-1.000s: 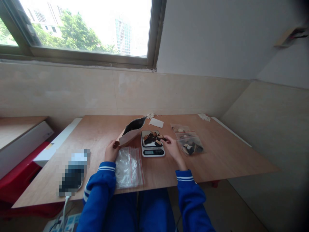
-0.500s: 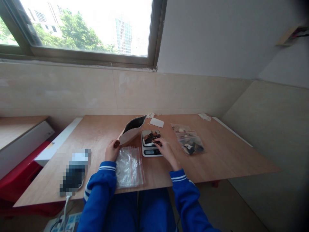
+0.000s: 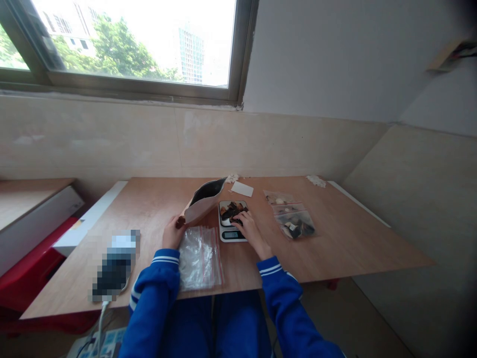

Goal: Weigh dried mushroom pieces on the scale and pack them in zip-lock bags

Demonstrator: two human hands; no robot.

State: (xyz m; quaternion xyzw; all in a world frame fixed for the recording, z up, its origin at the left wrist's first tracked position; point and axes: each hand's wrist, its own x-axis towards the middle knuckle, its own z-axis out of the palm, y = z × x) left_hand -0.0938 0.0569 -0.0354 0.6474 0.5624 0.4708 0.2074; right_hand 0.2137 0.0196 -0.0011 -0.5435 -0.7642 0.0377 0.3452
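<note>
A small white digital scale (image 3: 233, 235) stands on the table, with dark brown dried pieces (image 3: 231, 211) heaped on its plate. My right hand (image 3: 249, 228) reaches over the scale's right side, its fingers closed on the pieces at the heap's front. My left hand (image 3: 173, 233) is left of the scale, closed beside the lower left corner of a pale pouch (image 3: 201, 209) with its dark mouth gaping; a small dark brown piece shows at its fingertips. Flat clear zip bags (image 3: 199, 258) lie in front of the pouch.
Filled zip bags (image 3: 294, 221) lie right of the scale. A white card (image 3: 242, 189) is behind it, near crumpled tissue (image 3: 232, 178); another tissue (image 3: 316, 181) lies at the back right. A blurred phone (image 3: 115, 268) with a cable is at the left.
My right hand has moved slightly left and towards the front of the scale's plate, and the pieces there have shifted. My left hand has stayed in place.
</note>
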